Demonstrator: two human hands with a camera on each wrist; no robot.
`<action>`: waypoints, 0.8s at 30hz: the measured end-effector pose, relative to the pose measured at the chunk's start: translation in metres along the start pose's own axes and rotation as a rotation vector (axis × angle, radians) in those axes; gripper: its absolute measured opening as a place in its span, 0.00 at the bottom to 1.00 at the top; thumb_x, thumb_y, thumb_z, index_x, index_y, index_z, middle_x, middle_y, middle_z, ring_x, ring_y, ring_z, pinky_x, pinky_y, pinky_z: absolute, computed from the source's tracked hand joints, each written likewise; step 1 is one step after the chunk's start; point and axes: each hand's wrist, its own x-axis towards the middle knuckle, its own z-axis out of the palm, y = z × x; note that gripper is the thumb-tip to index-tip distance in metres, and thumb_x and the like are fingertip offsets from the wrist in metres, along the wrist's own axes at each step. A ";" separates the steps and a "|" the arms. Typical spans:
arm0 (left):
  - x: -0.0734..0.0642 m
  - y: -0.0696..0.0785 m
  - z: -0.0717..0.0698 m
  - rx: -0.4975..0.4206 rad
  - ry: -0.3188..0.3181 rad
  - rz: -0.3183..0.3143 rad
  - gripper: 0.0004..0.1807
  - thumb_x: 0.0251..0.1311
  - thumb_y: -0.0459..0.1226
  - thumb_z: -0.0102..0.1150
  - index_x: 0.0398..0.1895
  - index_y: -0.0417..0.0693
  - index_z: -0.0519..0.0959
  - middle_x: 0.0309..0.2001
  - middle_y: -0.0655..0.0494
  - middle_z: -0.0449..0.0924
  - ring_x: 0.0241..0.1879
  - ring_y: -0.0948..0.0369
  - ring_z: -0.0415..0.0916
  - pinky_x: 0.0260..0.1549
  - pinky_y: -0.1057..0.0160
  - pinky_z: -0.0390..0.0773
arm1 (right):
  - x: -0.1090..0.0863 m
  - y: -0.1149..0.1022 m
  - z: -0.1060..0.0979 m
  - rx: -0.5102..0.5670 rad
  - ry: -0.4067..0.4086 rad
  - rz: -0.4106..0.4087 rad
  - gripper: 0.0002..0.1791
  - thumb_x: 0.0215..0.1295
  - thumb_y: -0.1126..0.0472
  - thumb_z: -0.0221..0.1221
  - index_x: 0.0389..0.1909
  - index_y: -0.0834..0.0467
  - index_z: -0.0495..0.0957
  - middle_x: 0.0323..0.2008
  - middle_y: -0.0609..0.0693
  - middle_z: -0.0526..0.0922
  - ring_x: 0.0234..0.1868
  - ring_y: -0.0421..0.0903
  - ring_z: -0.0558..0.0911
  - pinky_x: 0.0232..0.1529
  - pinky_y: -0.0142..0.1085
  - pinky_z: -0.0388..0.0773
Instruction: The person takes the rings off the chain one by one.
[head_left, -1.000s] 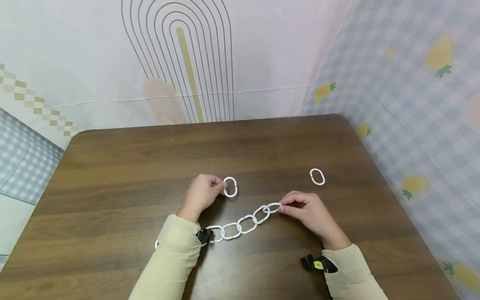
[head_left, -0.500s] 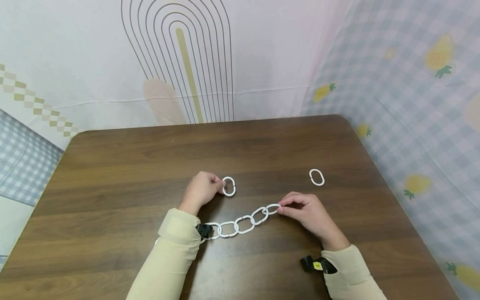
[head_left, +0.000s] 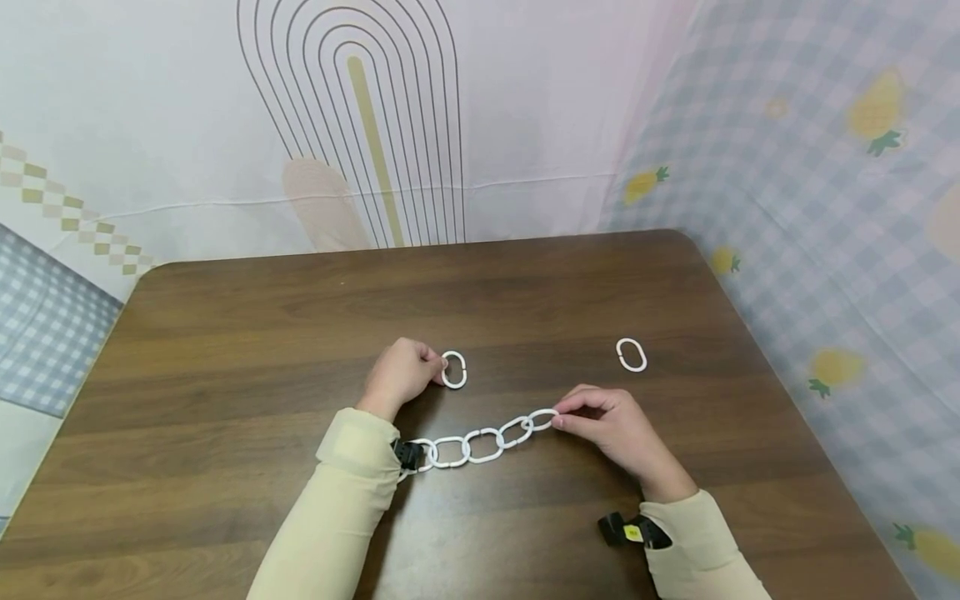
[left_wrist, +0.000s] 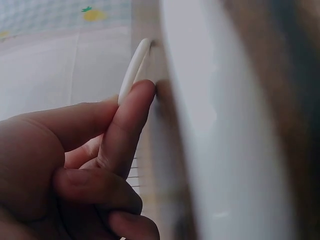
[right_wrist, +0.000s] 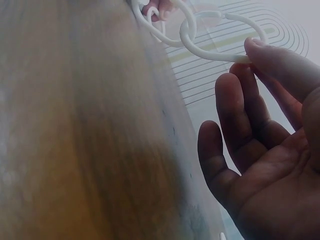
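Observation:
With thumb and forefinger my left hand (head_left: 399, 377) pinches a single white oval link (head_left: 464, 373), held upright in the left wrist view (left_wrist: 131, 72). A chain (head_left: 467, 451) of several similar white links runs from under the left wrist to my right hand (head_left: 611, 429). That hand pinches the chain's end link (right_wrist: 212, 56) between thumb and fingertips, its other fingers loosely bent. The single link is apart from the chain. The chain's left part is hidden behind the left wrist and sleeve.
Another loose white link (head_left: 644, 360) lies on the brown wooden table (head_left: 225, 350), beyond the right hand. Black wrist cameras (head_left: 408, 455) sit on both wrists. Patterned cloth (head_left: 540, 108) hangs behind and beside the table.
My left hand has moved slightly away and leftward with its link. The chain has slid a little left and away; its far left end, seen earlier beyond the sleeve, is now hidden.

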 end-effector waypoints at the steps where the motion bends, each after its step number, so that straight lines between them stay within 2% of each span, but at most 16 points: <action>1: 0.001 0.000 0.000 0.005 0.000 -0.002 0.14 0.63 0.43 0.63 0.20 0.55 0.85 0.26 0.63 0.83 0.28 0.59 0.74 0.31 0.59 0.71 | 0.000 0.000 0.000 0.002 0.000 -0.001 0.08 0.56 0.67 0.72 0.36 0.66 0.86 0.37 0.63 0.85 0.38 0.41 0.82 0.38 0.29 0.78; 6: 0.002 0.002 0.001 0.062 -0.011 -0.027 0.16 0.64 0.44 0.61 0.17 0.55 0.83 0.25 0.62 0.82 0.28 0.58 0.74 0.28 0.59 0.70 | -0.001 0.000 0.000 0.004 0.003 -0.008 0.08 0.56 0.68 0.72 0.36 0.67 0.86 0.37 0.63 0.85 0.37 0.41 0.82 0.37 0.29 0.78; 14: 0.003 0.008 0.000 0.168 -0.023 -0.072 0.19 0.66 0.46 0.58 0.14 0.57 0.82 0.20 0.61 0.79 0.27 0.56 0.74 0.24 0.57 0.69 | -0.001 0.000 0.001 -0.014 0.003 0.003 0.07 0.56 0.66 0.72 0.35 0.64 0.87 0.36 0.56 0.86 0.37 0.42 0.82 0.37 0.30 0.78; 19: 0.003 0.010 0.001 0.188 -0.022 -0.091 0.19 0.65 0.46 0.58 0.15 0.58 0.82 0.20 0.62 0.80 0.28 0.56 0.74 0.24 0.57 0.69 | 0.000 0.000 0.000 -0.025 -0.001 0.011 0.07 0.57 0.65 0.72 0.35 0.63 0.87 0.36 0.57 0.86 0.37 0.42 0.82 0.37 0.30 0.78; 24: 0.004 0.010 0.002 0.195 -0.025 -0.096 0.18 0.65 0.46 0.58 0.16 0.58 0.83 0.19 0.64 0.80 0.28 0.56 0.74 0.25 0.57 0.69 | 0.000 0.000 0.000 -0.030 0.001 0.013 0.07 0.57 0.65 0.72 0.35 0.63 0.87 0.35 0.53 0.86 0.37 0.42 0.82 0.37 0.30 0.78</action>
